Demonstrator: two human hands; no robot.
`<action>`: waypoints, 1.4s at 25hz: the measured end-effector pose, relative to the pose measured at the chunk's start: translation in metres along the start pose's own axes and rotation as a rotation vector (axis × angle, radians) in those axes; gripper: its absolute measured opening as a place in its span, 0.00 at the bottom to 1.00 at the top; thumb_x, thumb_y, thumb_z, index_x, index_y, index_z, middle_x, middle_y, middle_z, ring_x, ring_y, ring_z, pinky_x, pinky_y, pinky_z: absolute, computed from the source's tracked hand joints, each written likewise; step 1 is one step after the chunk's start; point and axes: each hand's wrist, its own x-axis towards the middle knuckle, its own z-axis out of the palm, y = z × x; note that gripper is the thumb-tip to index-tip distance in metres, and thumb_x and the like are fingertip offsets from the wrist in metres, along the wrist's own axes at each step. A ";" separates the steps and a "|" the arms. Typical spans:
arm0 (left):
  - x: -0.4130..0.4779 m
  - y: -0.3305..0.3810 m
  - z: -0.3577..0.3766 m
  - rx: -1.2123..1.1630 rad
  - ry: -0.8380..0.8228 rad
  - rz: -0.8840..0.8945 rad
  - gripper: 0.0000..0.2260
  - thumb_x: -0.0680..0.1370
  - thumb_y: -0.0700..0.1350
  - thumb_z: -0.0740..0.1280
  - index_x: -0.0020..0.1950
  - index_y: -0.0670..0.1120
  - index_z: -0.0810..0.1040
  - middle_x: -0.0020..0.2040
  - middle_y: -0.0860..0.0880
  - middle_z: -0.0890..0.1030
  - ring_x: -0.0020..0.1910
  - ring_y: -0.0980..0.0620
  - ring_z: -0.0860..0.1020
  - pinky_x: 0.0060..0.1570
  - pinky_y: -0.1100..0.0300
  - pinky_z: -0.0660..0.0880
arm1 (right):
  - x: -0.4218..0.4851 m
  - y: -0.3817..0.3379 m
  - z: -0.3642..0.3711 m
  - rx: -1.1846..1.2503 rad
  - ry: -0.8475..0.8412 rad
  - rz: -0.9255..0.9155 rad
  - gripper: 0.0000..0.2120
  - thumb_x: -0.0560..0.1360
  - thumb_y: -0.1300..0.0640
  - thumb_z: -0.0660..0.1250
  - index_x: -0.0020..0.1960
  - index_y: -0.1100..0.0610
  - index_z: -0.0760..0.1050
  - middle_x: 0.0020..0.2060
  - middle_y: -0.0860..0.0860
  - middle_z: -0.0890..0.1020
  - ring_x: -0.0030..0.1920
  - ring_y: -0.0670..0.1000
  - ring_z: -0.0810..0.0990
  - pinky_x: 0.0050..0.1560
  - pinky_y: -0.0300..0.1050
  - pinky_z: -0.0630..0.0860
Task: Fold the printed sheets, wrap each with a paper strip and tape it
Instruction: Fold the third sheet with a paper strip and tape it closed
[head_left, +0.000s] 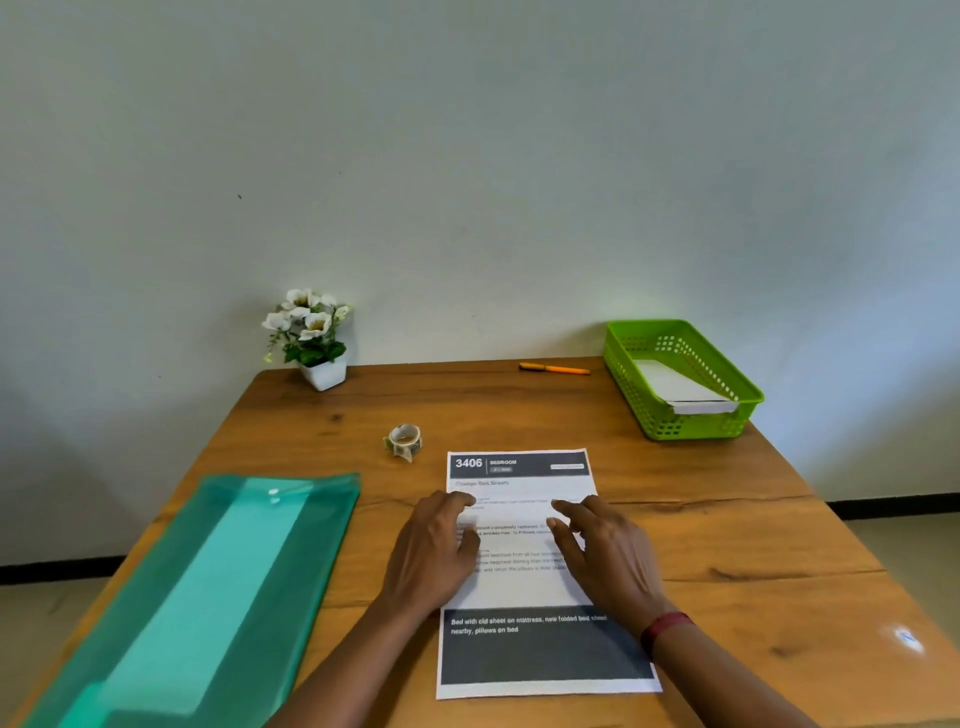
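Observation:
A printed sheet with dark header and footer bands lies flat and unfolded on the wooden table, just in front of me. My left hand rests palm down on the sheet's left side, fingers loosely bent. My right hand rests on the sheet's right side with straight fingers pointing inward. A small roll of tape stands beyond the sheet, to its upper left. White paper lies inside the green basket at the back right.
A translucent green plastic folder covers the table's left side, with a pale sheet inside. A potted white flower stands at the back left by the wall. An orange pen lies at the back edge.

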 end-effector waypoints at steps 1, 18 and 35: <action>-0.005 -0.008 -0.003 0.018 0.017 -0.019 0.14 0.77 0.43 0.68 0.62 0.48 0.77 0.58 0.49 0.80 0.58 0.50 0.77 0.55 0.58 0.75 | -0.005 -0.001 0.004 -0.019 -0.015 -0.017 0.12 0.76 0.53 0.71 0.58 0.54 0.83 0.41 0.50 0.82 0.38 0.54 0.82 0.29 0.46 0.75; 0.092 -0.021 -0.006 0.213 -0.589 -0.150 0.58 0.64 0.57 0.81 0.80 0.57 0.42 0.82 0.50 0.43 0.79 0.38 0.41 0.74 0.34 0.52 | 0.089 0.054 0.018 -0.120 -0.575 0.104 0.44 0.71 0.47 0.76 0.79 0.48 0.55 0.78 0.53 0.58 0.77 0.59 0.53 0.71 0.62 0.64; 0.098 -0.001 -0.005 0.549 -0.486 -0.044 0.64 0.60 0.64 0.80 0.79 0.55 0.38 0.72 0.43 0.62 0.71 0.41 0.61 0.65 0.34 0.62 | 0.094 0.047 0.018 -0.343 -0.403 -0.089 0.50 0.64 0.39 0.78 0.78 0.49 0.57 0.62 0.53 0.71 0.62 0.55 0.68 0.61 0.52 0.68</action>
